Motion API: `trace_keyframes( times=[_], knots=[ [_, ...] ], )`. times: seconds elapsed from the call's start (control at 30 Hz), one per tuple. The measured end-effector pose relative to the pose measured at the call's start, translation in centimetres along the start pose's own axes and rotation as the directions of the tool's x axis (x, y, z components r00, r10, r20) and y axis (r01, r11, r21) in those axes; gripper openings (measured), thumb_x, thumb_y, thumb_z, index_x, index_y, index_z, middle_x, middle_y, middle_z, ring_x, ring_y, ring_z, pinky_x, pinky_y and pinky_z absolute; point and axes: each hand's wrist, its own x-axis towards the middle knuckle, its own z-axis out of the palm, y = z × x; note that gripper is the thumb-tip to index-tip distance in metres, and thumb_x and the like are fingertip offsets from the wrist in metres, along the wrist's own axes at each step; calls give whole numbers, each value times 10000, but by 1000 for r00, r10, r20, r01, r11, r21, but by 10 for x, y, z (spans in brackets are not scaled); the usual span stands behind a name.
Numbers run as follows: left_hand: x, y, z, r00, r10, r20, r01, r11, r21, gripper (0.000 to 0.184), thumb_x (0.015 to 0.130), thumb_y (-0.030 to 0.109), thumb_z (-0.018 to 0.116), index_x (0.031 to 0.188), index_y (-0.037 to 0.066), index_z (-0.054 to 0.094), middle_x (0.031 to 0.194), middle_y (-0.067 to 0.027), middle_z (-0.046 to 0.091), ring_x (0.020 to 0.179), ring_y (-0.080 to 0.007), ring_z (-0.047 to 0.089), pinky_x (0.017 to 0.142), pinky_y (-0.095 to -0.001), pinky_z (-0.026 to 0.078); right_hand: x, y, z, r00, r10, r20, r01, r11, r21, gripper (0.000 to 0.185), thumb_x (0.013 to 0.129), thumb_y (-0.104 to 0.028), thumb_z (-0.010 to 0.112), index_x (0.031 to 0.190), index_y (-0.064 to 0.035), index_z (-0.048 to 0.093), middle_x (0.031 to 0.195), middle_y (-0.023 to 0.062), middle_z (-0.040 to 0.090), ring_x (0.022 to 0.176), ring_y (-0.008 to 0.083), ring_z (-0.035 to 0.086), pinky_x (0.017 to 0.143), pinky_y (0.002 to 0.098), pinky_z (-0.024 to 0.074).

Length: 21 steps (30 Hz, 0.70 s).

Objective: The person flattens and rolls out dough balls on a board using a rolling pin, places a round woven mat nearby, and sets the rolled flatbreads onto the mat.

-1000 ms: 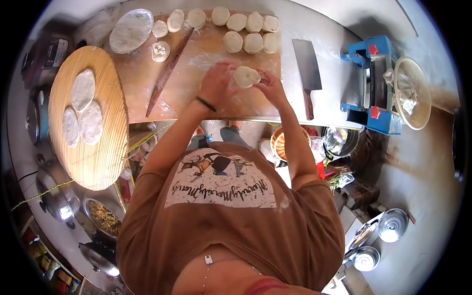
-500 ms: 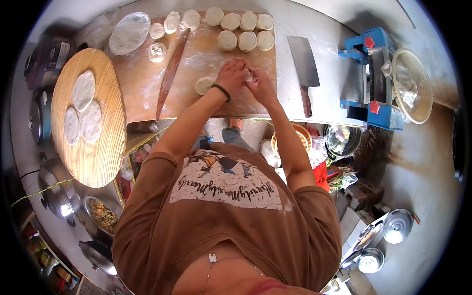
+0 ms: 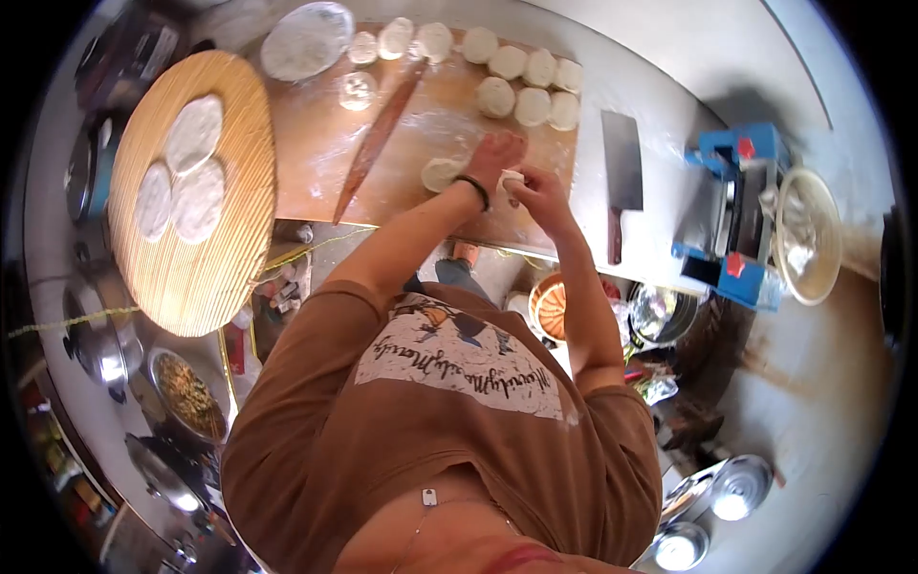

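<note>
- Right hand [image 3: 541, 198]: fingers pinched on small dough piece [image 3: 512, 179], pointing far-left; piece mostly covered, can't tell long axis.
- Left hand [image 3: 499, 151]: just beyond it, back up, pointing far-right; can't tell if gripping.
- Dough round [image 3: 442, 175]: near-circular, on board [image 3: 440, 115], left of left wrist.
- Rolling pin [image 3: 380, 143]: long axis diagonal, near-left to far-right.

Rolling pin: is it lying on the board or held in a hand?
On the wooden board: the rolling pin lies slantwise there, left hand and right hand both apart from it.
</note>
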Motion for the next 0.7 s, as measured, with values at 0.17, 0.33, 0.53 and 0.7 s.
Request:
trace_keyframes(
  times=[0.17, 0.33, 0.53, 0.7],
  knots=[
    [16, 14, -34, 889, -271, 369, 426, 784, -451, 594, 869, 413, 645, 1346, 69, 558, 1283, -127, 628, 1312, -309, 509, 1129, -490, 332, 67, -114, 52, 977, -210, -19, 192, 926, -326, 271, 915, -85, 728, 1183, -73, 688, 839, -8, 653, 735, 48, 584, 652, 227, 484],
    [-8, -14, -106, 968, -244, 51, 221, 745, -629, 547, 814, 344, 729, 1280, 83, 609, 1324, -141, 614, 1315, -300, 514, 1128, -470, 372, 180, -104, 147, 794, -601, 88, 465, 509, -725, 165, 883, -112, 688, 1039, -76, 724, 914, 52, 664, 803, 213, 660, 737, 356, 531],
    [-91, -80, -172, 865, -499, 47, 487, 816, -312, 575, 808, 320, 722, 1296, 48, 584, 1322, -185, 552, 1279, -372, 510, 1071, -482, 402, 246, -44, 183, 633, -648, 423, 598, 63, -799, 198, 853, -93, 576, 996, -97, 714, 1048, 133, 671, 908, 360, 663, 796, 463, 536],
    [-125, -101, -176, 726, -684, 78, 684, 703, -195, 658, 801, 327, 715, 1354, 25, 524, 1266, -172, 542, 1238, -362, 509, 1025, -484, 426, 262, -63, 182, 785, -356, 507, 571, 99, -815, 215, 879, -101, 581, 1062, -96, 694, 955, 138, 685, 906, 373, 659, 787, 482, 534]
  ],
)
